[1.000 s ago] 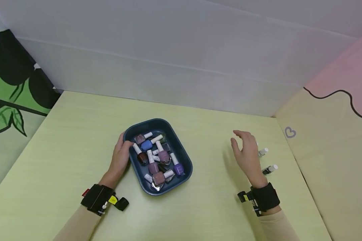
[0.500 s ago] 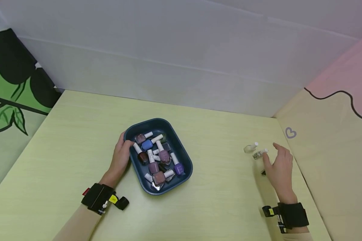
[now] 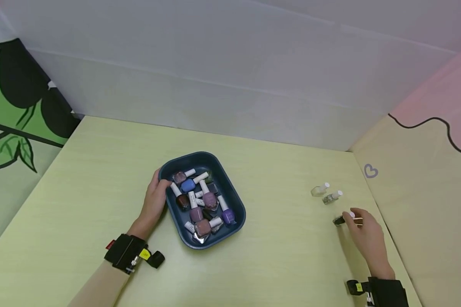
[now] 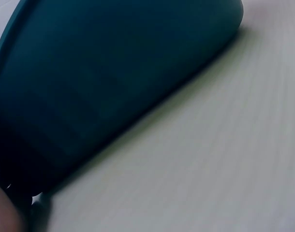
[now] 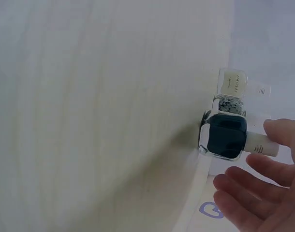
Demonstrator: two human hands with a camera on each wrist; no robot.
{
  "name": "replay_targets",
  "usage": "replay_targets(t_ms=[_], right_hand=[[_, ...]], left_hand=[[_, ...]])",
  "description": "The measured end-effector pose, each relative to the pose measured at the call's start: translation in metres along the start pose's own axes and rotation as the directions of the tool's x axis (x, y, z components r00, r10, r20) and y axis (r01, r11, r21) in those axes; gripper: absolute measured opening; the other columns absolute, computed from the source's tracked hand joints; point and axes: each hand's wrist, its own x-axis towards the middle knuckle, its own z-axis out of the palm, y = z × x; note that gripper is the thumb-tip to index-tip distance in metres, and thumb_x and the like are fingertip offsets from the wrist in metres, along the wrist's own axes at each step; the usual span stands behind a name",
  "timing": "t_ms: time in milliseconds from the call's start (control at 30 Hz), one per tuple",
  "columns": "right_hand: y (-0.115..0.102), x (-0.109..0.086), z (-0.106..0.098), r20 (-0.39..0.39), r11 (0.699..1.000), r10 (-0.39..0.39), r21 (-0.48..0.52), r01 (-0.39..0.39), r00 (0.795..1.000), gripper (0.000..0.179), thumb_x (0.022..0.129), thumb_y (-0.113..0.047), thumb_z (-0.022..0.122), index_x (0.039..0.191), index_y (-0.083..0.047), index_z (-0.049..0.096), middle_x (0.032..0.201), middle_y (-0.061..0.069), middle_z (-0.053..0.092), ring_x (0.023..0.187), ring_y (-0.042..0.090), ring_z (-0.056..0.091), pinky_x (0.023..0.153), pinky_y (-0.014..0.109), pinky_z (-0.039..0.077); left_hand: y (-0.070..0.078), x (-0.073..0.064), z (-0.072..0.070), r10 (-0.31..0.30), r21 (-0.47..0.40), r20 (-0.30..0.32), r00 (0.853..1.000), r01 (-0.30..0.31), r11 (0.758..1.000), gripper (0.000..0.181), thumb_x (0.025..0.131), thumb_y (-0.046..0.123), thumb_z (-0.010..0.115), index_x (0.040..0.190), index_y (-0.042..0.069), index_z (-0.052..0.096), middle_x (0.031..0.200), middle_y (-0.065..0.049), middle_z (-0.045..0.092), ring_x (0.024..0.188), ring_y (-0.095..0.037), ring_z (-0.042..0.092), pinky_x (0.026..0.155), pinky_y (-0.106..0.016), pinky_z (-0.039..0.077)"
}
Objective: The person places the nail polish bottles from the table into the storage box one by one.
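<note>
In the head view my left hand (image 3: 153, 202) grips the left edge of a dark blue tray (image 3: 227, 187), thumb over the rim. The tray's outer wall (image 4: 113, 72) fills much of the left wrist view. Several nail polish bottles lie in the tray, among them a blue one (image 3: 188, 185) and a purple one (image 3: 228, 215). At the table's right side my right hand (image 3: 370, 238) pinches the white cap of a dark nail polish bottle (image 5: 227, 136) between thumb and index finger. The other fingers (image 5: 249, 191) are loosely bent below it.
Just beyond the right hand lie a clear nail polish bottle (image 3: 318, 190) and a glitter one (image 3: 330, 198), both with white caps. A grey-white wall (image 3: 215, 106) borders the pale table (image 3: 276, 256) at the back; a beige and pink panel (image 3: 415, 179) stands at the right.
My right hand has moved right and toward me, past the clear and glitter bottles, and has taken hold of the dark bottle's cap. The left hand and the tray have stayed put.
</note>
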Motion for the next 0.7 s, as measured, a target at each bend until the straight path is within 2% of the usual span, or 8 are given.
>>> replay_targets(t_ms=[233, 700], right_hand=[[0.003, -0.002, 0.004, -0.014, 1.000, 0.009, -0.012, -0.009, 1.000, 0.047, 0.096, -0.038, 0.048, 0.118, 0.002, 0.056, 0.105, 0.026, 0.065, 0.091, 0.037, 0.063, 0.069, 0.050, 0.051], [0.006, -0.004, 0.011, -0.012, 1.000, 0.010, 0.025, -0.010, 1.000, 0.040, 0.095, -0.034, 0.051, 0.114, 0.001, 0.057, 0.110, 0.025, 0.064, 0.093, 0.038, 0.063, 0.068, 0.051, 0.053]], left_hand=[[0.000, 0.001, 0.001, 0.017, 0.001, -0.015, 1.000, -0.017, 1.000, 0.054, 0.094, 0.008, 0.037, 0.148, 0.010, 0.031, 0.148, -0.009, 0.036, 0.132, -0.018, 0.029, 0.111, -0.042, 0.022], [-0.001, 0.001, 0.001, 0.021, 0.007, -0.013, 1.000, -0.021, 1.000, 0.055, 0.094, 0.008, 0.037, 0.148, 0.009, 0.031, 0.149, -0.009, 0.036, 0.133, -0.017, 0.029, 0.111, -0.042, 0.021]])
